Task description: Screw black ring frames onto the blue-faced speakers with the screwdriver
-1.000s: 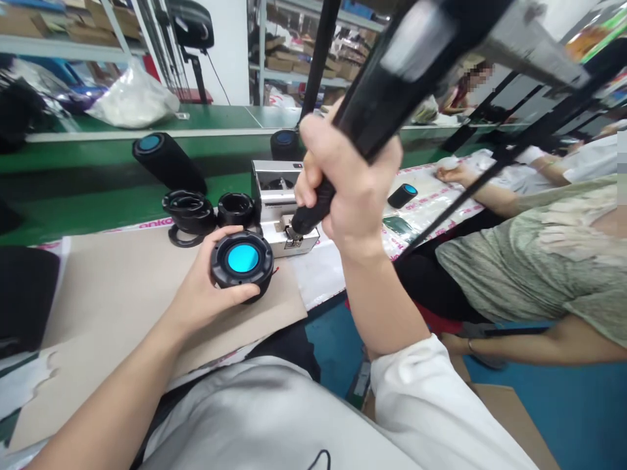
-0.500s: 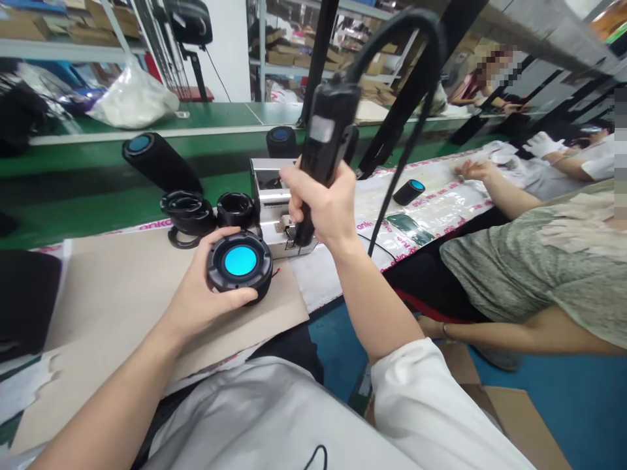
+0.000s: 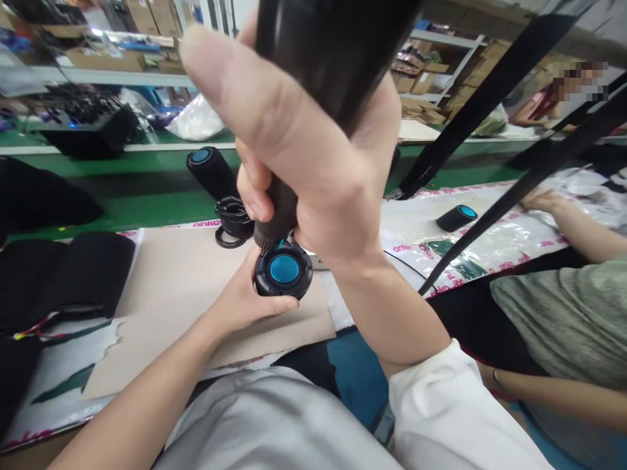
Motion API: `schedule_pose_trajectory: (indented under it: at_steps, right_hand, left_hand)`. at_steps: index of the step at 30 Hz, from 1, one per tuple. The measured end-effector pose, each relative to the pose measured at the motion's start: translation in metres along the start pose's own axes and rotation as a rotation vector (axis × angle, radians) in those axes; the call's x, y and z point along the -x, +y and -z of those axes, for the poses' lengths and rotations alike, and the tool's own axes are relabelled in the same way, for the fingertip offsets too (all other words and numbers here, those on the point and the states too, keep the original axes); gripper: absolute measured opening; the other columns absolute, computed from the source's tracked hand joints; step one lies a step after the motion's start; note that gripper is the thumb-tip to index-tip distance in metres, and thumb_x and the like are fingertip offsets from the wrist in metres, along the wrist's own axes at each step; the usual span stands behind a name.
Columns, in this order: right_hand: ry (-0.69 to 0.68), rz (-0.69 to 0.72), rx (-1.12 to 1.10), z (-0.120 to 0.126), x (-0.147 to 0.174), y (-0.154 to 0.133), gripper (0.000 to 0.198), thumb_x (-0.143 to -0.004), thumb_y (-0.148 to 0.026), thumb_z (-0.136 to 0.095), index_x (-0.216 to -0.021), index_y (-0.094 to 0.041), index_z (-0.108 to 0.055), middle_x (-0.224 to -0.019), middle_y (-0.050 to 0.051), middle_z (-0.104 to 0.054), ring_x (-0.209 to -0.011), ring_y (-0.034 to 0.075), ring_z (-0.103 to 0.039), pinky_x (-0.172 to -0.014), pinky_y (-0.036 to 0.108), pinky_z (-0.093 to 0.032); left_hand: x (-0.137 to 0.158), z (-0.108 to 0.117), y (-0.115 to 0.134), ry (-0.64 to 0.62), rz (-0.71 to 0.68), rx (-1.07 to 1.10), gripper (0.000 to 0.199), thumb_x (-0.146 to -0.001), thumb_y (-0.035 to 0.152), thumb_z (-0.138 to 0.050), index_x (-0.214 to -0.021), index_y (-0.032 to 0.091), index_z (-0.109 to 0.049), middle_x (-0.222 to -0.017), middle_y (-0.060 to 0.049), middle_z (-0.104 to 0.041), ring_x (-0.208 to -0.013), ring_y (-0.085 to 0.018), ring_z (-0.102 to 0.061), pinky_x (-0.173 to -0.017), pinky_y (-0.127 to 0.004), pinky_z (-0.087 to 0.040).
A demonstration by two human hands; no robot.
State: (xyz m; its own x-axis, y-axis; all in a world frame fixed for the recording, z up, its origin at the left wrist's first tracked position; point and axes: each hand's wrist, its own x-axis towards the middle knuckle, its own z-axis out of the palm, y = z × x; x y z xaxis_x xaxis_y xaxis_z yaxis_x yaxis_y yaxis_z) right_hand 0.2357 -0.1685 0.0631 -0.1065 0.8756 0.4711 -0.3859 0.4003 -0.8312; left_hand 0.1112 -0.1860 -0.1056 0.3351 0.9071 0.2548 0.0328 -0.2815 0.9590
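Observation:
My left hand [image 3: 240, 290] is wrapped round a black cylindrical speaker [image 3: 283, 269] with a blue disc in its top face, above the cardboard sheet. Close to the camera, my right hand [image 3: 323, 170] grips a black electric screwdriver [image 3: 333, 46], held upright with its lower end at the far rim of the speaker. Whether the bit sits in a screw cannot be made out. Just beyond the left hand, black ring-shaped parts [image 3: 232, 219] are stacked. Behind them leans another dark speaker [image 3: 210, 171] with a blue end.
A cardboard sheet [image 3: 171, 274] covers the bench in front of me. Black speaker bodies [image 3: 93, 267] with wires lie at the left. Another speaker [image 3: 455, 218] lies on the printed film to the right, near a co-worker's arm [image 3: 563, 215]. Dark slanting posts [image 3: 470, 111] cross the right side.
My right hand has brought the screwdriver up close to the camera, its lower end now over the speaker's far rim. The view has swung left; the left hand keeps its hold.

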Motion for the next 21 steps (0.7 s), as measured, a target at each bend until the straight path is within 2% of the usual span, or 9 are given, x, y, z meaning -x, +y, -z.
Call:
schedule_pose_trajectory:
  at_steps: [2, 4, 6, 8, 10, 13, 16, 19, 21]
  right_hand:
    - [-0.128, 0.048, -0.021, 0.005, 0.001, 0.006, 0.043, -0.09, -0.052, -0.09, -0.095, -0.021, -0.061, -0.061, -0.011, -0.053, -0.058, 0.007, -0.064, -0.052, 0.016, -0.051]
    - [-0.189, 0.045, -0.033, 0.006, 0.001, 0.009, 0.032, -0.095, -0.036, -0.087, -0.091, -0.019, -0.06, -0.061, -0.011, -0.056, -0.046, 0.005, -0.053, -0.044, 0.02, -0.043]
    - [-0.226, 0.034, -0.037, 0.005, 0.0, 0.012, 0.024, -0.095, -0.014, -0.082, -0.087, -0.018, -0.059, -0.059, -0.012, -0.056, -0.042, 0.005, -0.049, -0.042, 0.022, -0.04]
    - [-0.252, 0.035, -0.029, 0.002, -0.001, 0.015, 0.026, -0.092, -0.001, -0.076, -0.083, -0.018, -0.058, -0.058, -0.011, -0.054, -0.041, 0.006, -0.049, -0.043, 0.021, -0.041]
    - [-0.259, 0.048, -0.025, -0.003, 0.0, 0.019, 0.024, -0.091, -0.005, -0.077, -0.082, -0.016, -0.059, -0.059, -0.01, -0.054, -0.041, 0.006, -0.049, -0.043, 0.021, -0.04]
    - [-0.17, 0.056, 0.016, -0.005, 0.004, 0.025, 0.021, -0.091, -0.017, -0.083, -0.085, -0.018, -0.062, -0.056, -0.008, -0.053, -0.04, 0.009, -0.047, -0.04, 0.023, -0.036]
    - [-0.111, 0.04, 0.094, 0.001, 0.003, 0.031, 0.023, -0.089, -0.021, -0.087, -0.088, -0.021, -0.064, -0.054, -0.008, -0.053, -0.04, 0.011, -0.047, -0.04, 0.025, -0.041]
    - [-0.193, 0.029, 0.147, 0.009, 0.0, 0.032, 0.024, -0.088, -0.027, -0.089, -0.086, -0.021, -0.066, -0.058, -0.006, -0.056, -0.043, 0.012, -0.05, -0.043, 0.027, -0.046]
    - [-0.27, -0.02, 0.173, 0.013, -0.002, 0.028, 0.028, -0.086, -0.03, -0.092, -0.085, -0.022, -0.066, -0.064, -0.004, -0.061, -0.048, 0.013, -0.054, -0.045, 0.027, -0.048]
  left_hand:
    - [0.001, 0.0, -0.001, -0.005, 0.012, 0.026, 0.094, -0.07, 0.055, -0.101, -0.144, 0.019, -0.055, -0.149, -0.017, -0.068, -0.139, -0.042, -0.065, -0.114, -0.051, -0.058]
    - [0.001, 0.0, -0.002, -0.008, 0.03, 0.034, 0.091, -0.07, 0.052, -0.101, -0.142, 0.019, -0.055, -0.15, -0.017, -0.067, -0.141, -0.043, -0.064, -0.116, -0.052, -0.057]
    - [0.002, 0.001, -0.003, 0.0, 0.049, 0.034, 0.091, -0.069, 0.049, -0.102, -0.141, 0.019, -0.055, -0.152, -0.017, -0.065, -0.144, -0.044, -0.061, -0.119, -0.054, -0.054]
    - [0.003, 0.0, -0.003, 0.015, 0.058, 0.031, 0.092, -0.068, 0.047, -0.102, -0.141, 0.019, -0.055, -0.153, -0.018, -0.064, -0.147, -0.045, -0.058, -0.121, -0.056, -0.052]
    - [0.004, -0.002, -0.001, 0.019, 0.028, 0.053, 0.09, -0.067, 0.046, -0.103, -0.139, 0.018, -0.057, -0.15, -0.017, -0.065, -0.148, -0.046, -0.057, -0.123, -0.057, -0.049]
    - [0.003, -0.005, -0.001, -0.011, -0.047, 0.123, 0.091, -0.066, 0.047, -0.104, -0.14, 0.017, -0.059, -0.146, -0.017, -0.067, -0.146, -0.045, -0.058, -0.124, -0.057, -0.049]
    - [-0.003, -0.006, -0.006, -0.013, -0.065, 0.159, 0.101, -0.062, 0.045, -0.106, -0.147, 0.018, -0.058, -0.147, -0.015, -0.068, -0.141, -0.043, -0.063, -0.123, -0.056, -0.051]
    - [-0.009, -0.006, -0.012, 0.017, -0.062, 0.188, 0.111, -0.056, 0.047, -0.11, -0.15, 0.021, -0.058, -0.148, -0.015, -0.067, -0.139, -0.043, -0.063, -0.122, -0.057, -0.051]
    - [-0.01, -0.008, -0.018, 0.021, -0.076, 0.18, 0.122, -0.046, 0.047, -0.113, -0.151, 0.021, -0.057, -0.15, -0.016, -0.065, -0.142, -0.045, -0.061, -0.124, -0.058, -0.049]
